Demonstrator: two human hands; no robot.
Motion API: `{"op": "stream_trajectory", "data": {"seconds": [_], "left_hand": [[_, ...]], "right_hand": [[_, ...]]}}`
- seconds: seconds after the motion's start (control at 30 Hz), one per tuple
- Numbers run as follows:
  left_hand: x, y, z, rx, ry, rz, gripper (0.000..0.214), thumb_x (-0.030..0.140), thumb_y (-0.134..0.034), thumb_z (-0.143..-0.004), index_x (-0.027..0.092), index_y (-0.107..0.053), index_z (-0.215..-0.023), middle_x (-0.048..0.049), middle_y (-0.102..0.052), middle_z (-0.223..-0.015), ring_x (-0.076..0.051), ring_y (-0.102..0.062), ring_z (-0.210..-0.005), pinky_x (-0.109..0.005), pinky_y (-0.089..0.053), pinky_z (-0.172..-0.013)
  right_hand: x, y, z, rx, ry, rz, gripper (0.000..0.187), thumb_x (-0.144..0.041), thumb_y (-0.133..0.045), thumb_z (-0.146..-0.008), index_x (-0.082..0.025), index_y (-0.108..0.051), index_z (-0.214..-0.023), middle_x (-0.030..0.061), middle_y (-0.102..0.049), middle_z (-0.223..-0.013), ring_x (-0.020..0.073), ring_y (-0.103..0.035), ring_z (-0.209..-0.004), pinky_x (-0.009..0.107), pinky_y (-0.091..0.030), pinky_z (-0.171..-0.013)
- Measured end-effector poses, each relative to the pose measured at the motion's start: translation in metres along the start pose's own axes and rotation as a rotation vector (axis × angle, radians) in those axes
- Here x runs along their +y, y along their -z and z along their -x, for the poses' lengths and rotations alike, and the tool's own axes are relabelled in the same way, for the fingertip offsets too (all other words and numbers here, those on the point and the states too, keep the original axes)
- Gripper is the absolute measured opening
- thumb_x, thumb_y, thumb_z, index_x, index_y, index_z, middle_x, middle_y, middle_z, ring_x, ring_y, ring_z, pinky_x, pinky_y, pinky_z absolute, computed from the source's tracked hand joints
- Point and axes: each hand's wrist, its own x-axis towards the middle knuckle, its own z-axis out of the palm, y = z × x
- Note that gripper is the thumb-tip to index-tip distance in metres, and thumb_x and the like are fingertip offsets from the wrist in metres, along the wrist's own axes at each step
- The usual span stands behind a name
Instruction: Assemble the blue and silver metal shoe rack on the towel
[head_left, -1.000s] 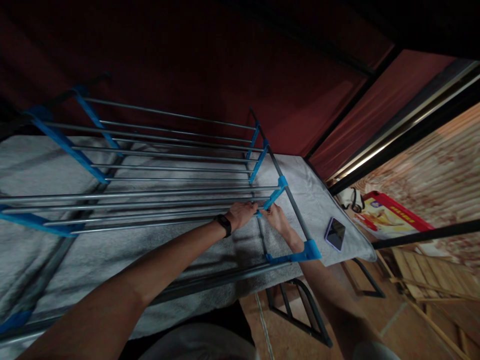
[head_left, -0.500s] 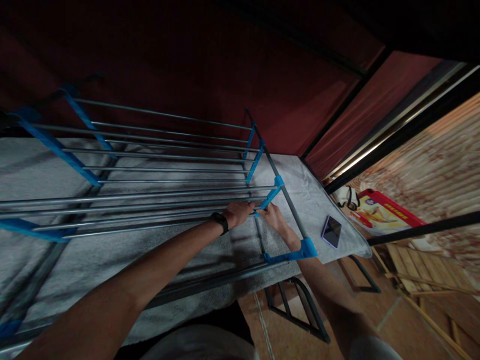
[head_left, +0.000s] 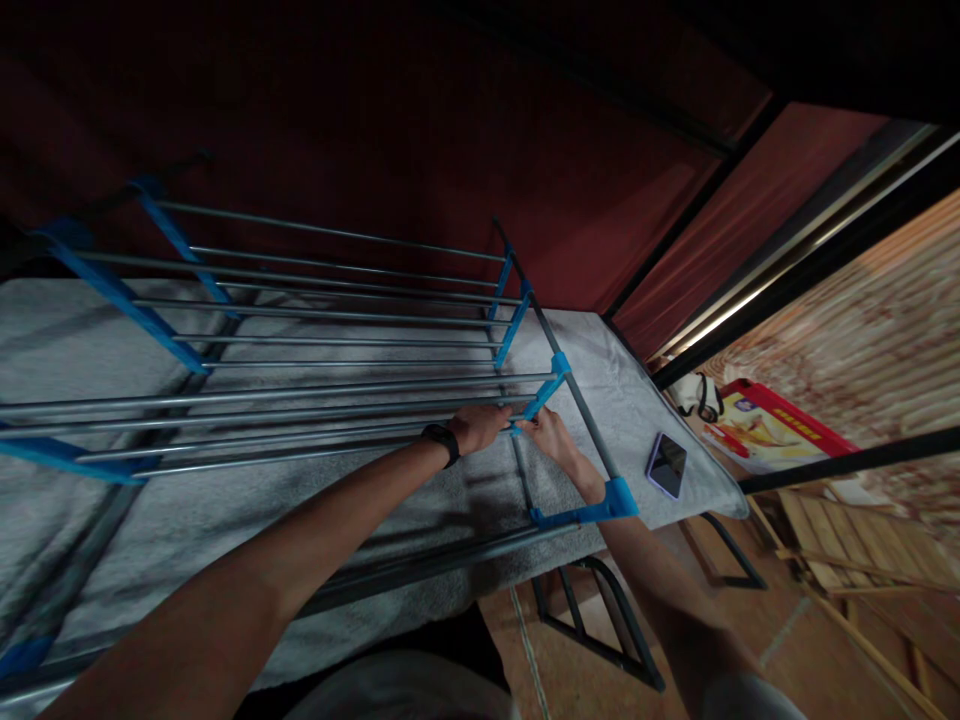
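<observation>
A rack of grey metal tubes with blue plastic brackets [head_left: 135,305] lies on a grey cloth [head_left: 360,530]. My left hand [head_left: 480,430], with a black band on its wrist, is closed around a metal tube [head_left: 360,433] near its right end. My right hand [head_left: 551,440] reaches under the side pole and pinches the lower end of a blue bracket [head_left: 550,388] where that tube meets it. The two hands nearly touch. The exact joint between them is partly hidden by my fingers. Nearer me, another blue bracket [head_left: 581,515] crosses above my right forearm.
A phone [head_left: 667,465] lies on the cloth at the right. Beyond the edge are a red and yellow box [head_left: 780,425] and a wooden folding chair [head_left: 847,535]. Black metal legs [head_left: 600,620] stand below. A dark red curtain [head_left: 375,120] hangs behind.
Both hands keep their places at the bracket with hardly any movement. The whole view has shifted slightly, so things appear a little further right.
</observation>
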Motion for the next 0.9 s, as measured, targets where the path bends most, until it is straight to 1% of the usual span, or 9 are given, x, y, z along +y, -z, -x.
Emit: {"op": "stream_trajectory", "data": {"seconds": [0.17,0.33,0.43,0.53,0.63,0.77,0.9], "left_hand": [[-0.003,-0.003,-0.002,-0.002,-0.016,0.000,0.030,0.036,-0.038,-0.106,0.019,-0.061,-0.116,-0.0101,-0.074,-0.099,-0.024,-0.070,-0.092,-0.031,-0.050,-0.079],[-0.005,-0.005,-0.005,0.000,-0.023,-0.002,0.030,0.035,-0.039,-0.105,0.018,-0.062,-0.116,-0.0106,-0.074,-0.102,-0.024,-0.070,-0.092,-0.031,-0.051,-0.078],[-0.005,-0.004,-0.006,-0.004,-0.022,0.013,0.030,0.034,-0.041,-0.105,0.018,-0.063,-0.115,-0.0110,-0.075,-0.102,-0.024,-0.070,-0.092,-0.032,-0.051,-0.079],[-0.004,-0.002,-0.005,-0.004,-0.021,0.032,0.028,0.033,-0.043,-0.104,0.018,-0.064,-0.114,-0.0103,-0.075,-0.101,-0.025,-0.070,-0.092,-0.032,-0.052,-0.080],[-0.004,-0.002,-0.005,0.003,-0.025,0.053,0.027,0.031,-0.046,-0.103,0.018,-0.064,-0.117,-0.0097,-0.075,-0.105,-0.025,-0.070,-0.096,-0.033,-0.053,-0.084],[-0.006,-0.003,-0.008,0.025,-0.039,0.132,0.026,0.027,-0.050,-0.100,0.020,-0.066,-0.119,-0.0095,-0.074,-0.113,-0.027,-0.069,-0.105,-0.035,-0.053,-0.092],[-0.008,-0.004,-0.011,0.030,-0.061,0.209,0.027,0.026,-0.049,-0.099,0.023,-0.065,-0.122,-0.0069,-0.073,-0.121,-0.025,-0.067,-0.113,-0.035,-0.051,-0.098]], "right_hand": [[0.006,-0.001,-0.001,-0.011,0.057,0.022,0.024,-0.020,-0.060,-0.092,-0.020,-0.064,-0.115,0.0128,-0.074,-0.119,0.0306,-0.068,-0.116,0.035,-0.052,-0.095],[0.009,-0.001,-0.005,-0.018,0.054,0.026,0.021,-0.023,-0.063,-0.092,-0.020,-0.065,-0.113,0.0102,-0.076,-0.115,0.0304,-0.069,-0.110,0.036,-0.053,-0.091],[0.010,-0.002,-0.005,-0.016,0.058,0.022,0.022,-0.023,-0.062,-0.092,-0.020,-0.066,-0.114,0.0103,-0.076,-0.115,0.0300,-0.069,-0.110,0.035,-0.054,-0.089],[0.012,-0.003,-0.004,-0.010,0.071,0.025,0.024,-0.024,-0.059,-0.093,-0.020,-0.067,-0.116,0.0102,-0.076,-0.115,0.0295,-0.070,-0.109,0.036,-0.054,-0.089],[0.016,-0.004,-0.004,0.003,0.081,0.040,0.024,-0.025,-0.058,-0.093,-0.020,-0.067,-0.115,0.0100,-0.076,-0.113,0.0292,-0.070,-0.107,0.037,-0.054,-0.090],[0.019,-0.005,-0.004,-0.003,0.103,0.042,0.022,-0.024,-0.061,-0.093,-0.017,-0.066,-0.113,0.0112,-0.076,-0.109,0.0288,-0.071,-0.102,0.036,-0.054,-0.089],[0.020,-0.006,-0.004,0.017,0.114,0.041,0.022,-0.028,-0.059,-0.094,-0.017,-0.064,-0.112,0.0111,-0.076,-0.107,0.0288,-0.071,-0.102,0.037,-0.055,-0.086]]}}
